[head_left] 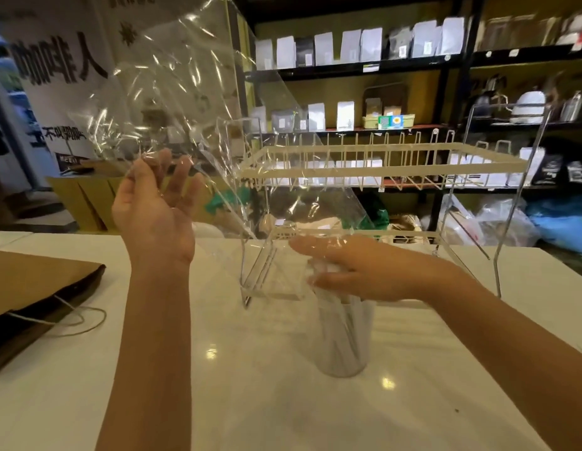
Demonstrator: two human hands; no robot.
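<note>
Head view.

- Left hand (156, 209): raised, palm toward the camera, fingers nearly straight and spread. Fingertips lie against the lower edge of the clear plastic film (172, 79). No curl around it is visible, so the hand reads as released.
- The film rises from the left hand up to the top left of the frame, creased and glinting. It drapes rightward over the left end of the wire dish rack (380, 164).
- Right hand (358, 271): level and low in front of the rack's lower tier. Fingers point left, thumb beneath. A gathered part of the film sits between thumb and fingers, pinched. A glossy layer also lies over the fingers.
- Below the right hand the film hangs as a blurred, tube-like bundle. Whether its bottom touches the bench (250, 411) I cannot tell.
- The rack stands on the white bench, two tiers, cream wire on chrome legs.
- Brown paper bag (32, 288) with a cord handle lies at the bench's left edge, well apart from the rack.
- Dark shelves (413, 63) with pouches stand behind.
</note>
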